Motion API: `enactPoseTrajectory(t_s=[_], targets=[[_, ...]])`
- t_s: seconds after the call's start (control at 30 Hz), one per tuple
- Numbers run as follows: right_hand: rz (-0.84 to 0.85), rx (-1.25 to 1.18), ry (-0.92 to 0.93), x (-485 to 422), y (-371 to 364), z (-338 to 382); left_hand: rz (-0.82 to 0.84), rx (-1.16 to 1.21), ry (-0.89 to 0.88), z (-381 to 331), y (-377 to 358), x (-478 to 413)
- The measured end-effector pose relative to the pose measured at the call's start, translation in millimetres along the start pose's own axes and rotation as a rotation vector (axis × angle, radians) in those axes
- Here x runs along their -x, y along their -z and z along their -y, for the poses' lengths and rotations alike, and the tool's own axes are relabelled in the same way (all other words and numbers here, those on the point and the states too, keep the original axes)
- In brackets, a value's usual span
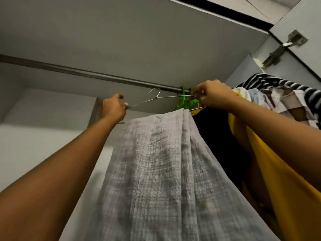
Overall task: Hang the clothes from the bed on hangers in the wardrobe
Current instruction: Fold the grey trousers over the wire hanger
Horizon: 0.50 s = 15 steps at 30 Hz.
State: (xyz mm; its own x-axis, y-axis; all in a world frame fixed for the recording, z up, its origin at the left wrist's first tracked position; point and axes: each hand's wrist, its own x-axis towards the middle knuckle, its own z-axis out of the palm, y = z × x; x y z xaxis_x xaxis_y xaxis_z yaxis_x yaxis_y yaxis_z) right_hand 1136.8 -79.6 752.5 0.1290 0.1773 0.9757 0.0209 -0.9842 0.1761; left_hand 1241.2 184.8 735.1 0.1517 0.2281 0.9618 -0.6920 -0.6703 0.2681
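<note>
1. Fingers (119,97) of left hand (113,108): curled, pinching left end of wire hanger (156,97).
2. Fingers (199,95) of right hand (214,95): curled, gripping right end of same hanger.
3. Hanger hook: close under wardrobe rod (86,74), not hooked over it.
4. Grey woven cloth (156,162): folded over hanger's lower bar, between both hands, hanging straight down.
5. Green plastic hanger (185,102): on rod, just behind right hand.
6. Yellow garment (281,188), black garment (217,136), checked shirt (293,103), striped top (278,83): crowded at right, by right forearm.
</note>
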Motion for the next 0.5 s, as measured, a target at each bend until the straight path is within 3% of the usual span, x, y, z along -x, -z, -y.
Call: enactPoseTrajectory(t_s=[0.1,0.23,0.5], targets=[[-0.039,0.122,-0.076,-21,-9,-1,0.029,-0.099,-0.019,2,-23,-10],[-0.093,0.237,-0.185,-50,-18,-17,0.082,-0.059,-0.074,-4,-55,-14],[-0.118,0.28,-0.373,-79,-40,-31,0.175,-0.042,-0.087,-14,-111,-12]])
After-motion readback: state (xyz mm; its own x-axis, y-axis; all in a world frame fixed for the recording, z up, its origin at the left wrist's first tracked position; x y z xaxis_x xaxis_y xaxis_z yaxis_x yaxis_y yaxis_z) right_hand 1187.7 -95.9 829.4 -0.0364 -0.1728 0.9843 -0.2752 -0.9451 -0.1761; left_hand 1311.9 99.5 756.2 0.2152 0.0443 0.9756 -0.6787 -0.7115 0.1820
